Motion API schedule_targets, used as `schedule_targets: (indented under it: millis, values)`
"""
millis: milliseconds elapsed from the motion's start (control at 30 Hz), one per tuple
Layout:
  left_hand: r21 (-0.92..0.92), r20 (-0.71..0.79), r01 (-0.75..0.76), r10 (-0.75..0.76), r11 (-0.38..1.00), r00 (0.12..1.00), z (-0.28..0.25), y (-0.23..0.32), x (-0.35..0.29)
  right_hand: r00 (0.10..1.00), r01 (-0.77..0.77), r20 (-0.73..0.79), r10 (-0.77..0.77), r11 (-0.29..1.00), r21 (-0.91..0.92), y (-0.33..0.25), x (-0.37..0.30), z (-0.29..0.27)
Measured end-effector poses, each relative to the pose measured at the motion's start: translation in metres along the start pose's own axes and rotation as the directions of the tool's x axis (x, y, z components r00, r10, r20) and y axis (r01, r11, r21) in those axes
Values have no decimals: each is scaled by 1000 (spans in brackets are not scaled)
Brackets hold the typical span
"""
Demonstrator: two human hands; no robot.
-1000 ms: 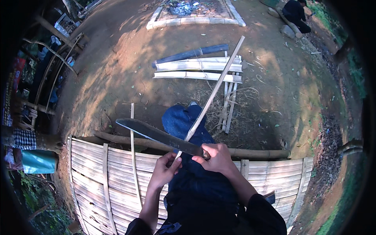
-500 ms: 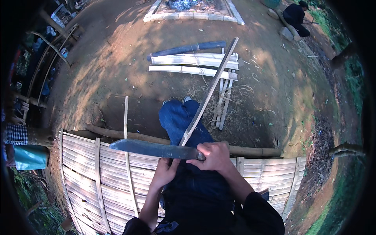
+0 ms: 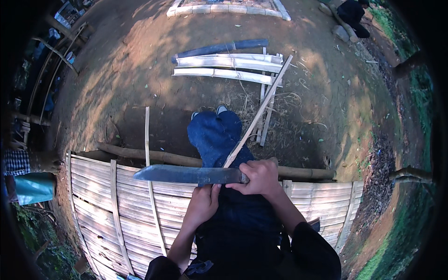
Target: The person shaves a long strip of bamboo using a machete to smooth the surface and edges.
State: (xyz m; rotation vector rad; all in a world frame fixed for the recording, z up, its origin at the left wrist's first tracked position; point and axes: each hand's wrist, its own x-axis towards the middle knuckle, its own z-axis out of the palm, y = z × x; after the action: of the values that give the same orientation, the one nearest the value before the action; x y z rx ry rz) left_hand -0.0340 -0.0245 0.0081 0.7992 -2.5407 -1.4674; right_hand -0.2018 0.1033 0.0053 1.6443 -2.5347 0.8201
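Note:
My right hand (image 3: 261, 177) is closed round the handle of a machete (image 3: 186, 174). Its broad dark blade points left, lying level across the front of my lap. A long, thin bamboo strip (image 3: 259, 114) slants from beyond my knees down to the blade and passes behind it. Just below the blade, my left hand (image 3: 203, 205) has its fingers closed where the strip's near end runs; the blade hides part of that grip. Both hands are close together over my dark blue trousers (image 3: 215, 135).
I sit on a slatted bamboo platform (image 3: 95, 205) with a round pole (image 3: 303, 173) along its front. Another thin strip (image 3: 147, 135) lies across it. Split bamboo pieces (image 3: 228, 63) and shavings lie on the ground ahead. Another person (image 3: 353, 16) crouches far right; a checked sleeve (image 3: 16, 162) shows at left.
The bamboo strip has turned, its dark face giving way to a paler, narrower side. My right hand and the machete have shifted slightly right, and the whole view has tilted a little.

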Motion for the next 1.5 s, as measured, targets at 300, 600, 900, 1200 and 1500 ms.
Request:
schedule_targets:
  millis: [300, 600, 900, 1200, 1500]
  values:
    - [-45, 107, 150, -145, 988, 984, -7, 2, -6, 929, -371, 119, 352, 884, 284, 15, -10, 6]
    - [-2, 159, 150, -148, 989, 976, -6, 8, -18, 902, -401, -24, 430, 860, 316, 36, -9, 1]
    - [14, 140, 92, -93, 996, 986, 23, 23, 0, 977, -204, 90, 193, 968, 148, 6, -36, -7]
    - [102, 148, 136, -150, 985, 977, 29, 27, -17, 725, -666, 64, 686, 674, 320, 91, -41, -30]
    - [136, 71, -12, 2, 991, 997, 38, 30, 1, 966, -257, 44, 254, 964, 75, 30, -66, -13]
